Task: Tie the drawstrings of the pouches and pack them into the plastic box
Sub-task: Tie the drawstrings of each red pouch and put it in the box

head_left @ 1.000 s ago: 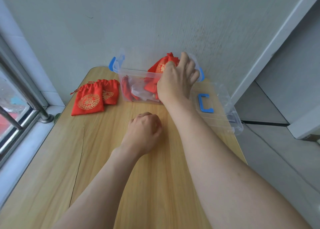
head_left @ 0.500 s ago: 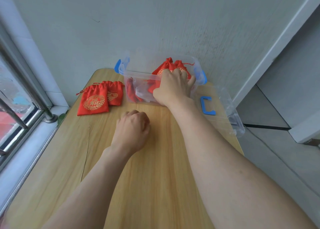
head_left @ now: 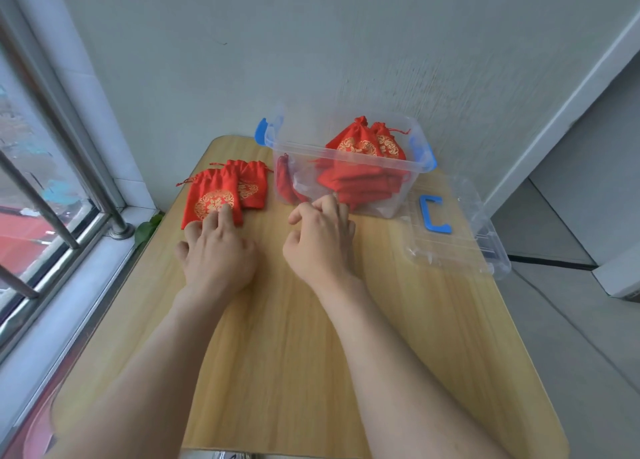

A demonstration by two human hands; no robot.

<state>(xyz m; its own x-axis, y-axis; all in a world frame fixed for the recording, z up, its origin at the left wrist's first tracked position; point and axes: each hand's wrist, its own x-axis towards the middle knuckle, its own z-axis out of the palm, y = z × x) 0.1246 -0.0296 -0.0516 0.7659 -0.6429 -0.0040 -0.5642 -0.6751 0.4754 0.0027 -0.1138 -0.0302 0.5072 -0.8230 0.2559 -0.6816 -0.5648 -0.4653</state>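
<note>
Fingers [head_left: 221,216] of the left hand [head_left: 216,256] are lying fairly straight on the lower edge of the front pouch [head_left: 209,191], left of centre in the frame. The hand is spread, pressing rather than gripping. Just to its right, the right hand [head_left: 320,240] is hovering low over the table [head_left: 294,354] with its fingers loosely curled and nothing in them. Its fingertips are sitting close to the front wall of the plastic box [head_left: 304,178].

A second pouch [head_left: 254,190] is lying partly under the front one, slightly further up the frame. Both necks are looking gathered, but whether the strings are knotted I cannot tell. Inside the box, above centre, several red pouches [head_left: 360,145] are sitting stacked, the top ones poking their cinched necks above the rim. The clear lid [head_left: 464,247] with its blue handle [head_left: 434,216] is lying on the table to the right of the box.

Judging by this, most of the work is looking done: a stack is already packed and two pouches are waiting outside. The front one is likely next to be lifted, tied if needed and dropped in, and then the second.
</note>
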